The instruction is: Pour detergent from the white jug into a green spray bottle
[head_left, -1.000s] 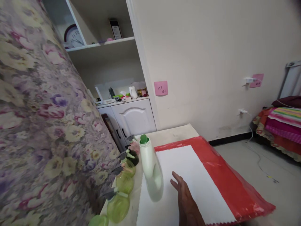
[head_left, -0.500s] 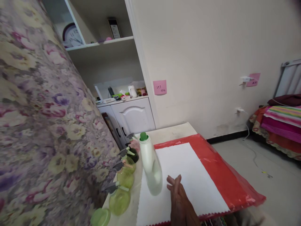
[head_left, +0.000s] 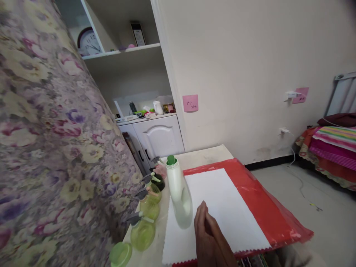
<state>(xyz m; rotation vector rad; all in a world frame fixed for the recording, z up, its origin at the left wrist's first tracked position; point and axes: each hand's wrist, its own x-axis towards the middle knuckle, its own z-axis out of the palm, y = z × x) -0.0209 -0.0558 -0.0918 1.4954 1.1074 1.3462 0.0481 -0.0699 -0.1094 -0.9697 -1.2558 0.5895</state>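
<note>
My left hand (head_left: 201,231) and my right hand (head_left: 218,237) are pressed palm to palm over the white sheet (head_left: 233,215), fingers stretched out and pointing away from me. Nothing shows between them, though the palms hide each other. Just left of them a tall pale-green bottle (head_left: 179,198) with a side grip stands upright; something green (head_left: 171,160) sits in its mouth. Beside it, along the table's left edge, runs a row of pump bottles, the nearest a round yellow-green pump bottle (head_left: 142,235). A green lid (head_left: 121,254) lies closest to me on that edge.
Under the white sheet, a red plastic-covered cloth (head_left: 258,200) overhangs the table's right side. A floral curtain (head_left: 55,148) hangs close on the left. Behind are a white cabinet (head_left: 160,137) and a wall with a pink note (head_left: 190,103). A bed (head_left: 336,148) stands at right.
The fingers, crossed over each other before, now lie straight and lined up palm to palm. Both hands have shifted slightly left, nearer the bottle. The bottles stay where they were.
</note>
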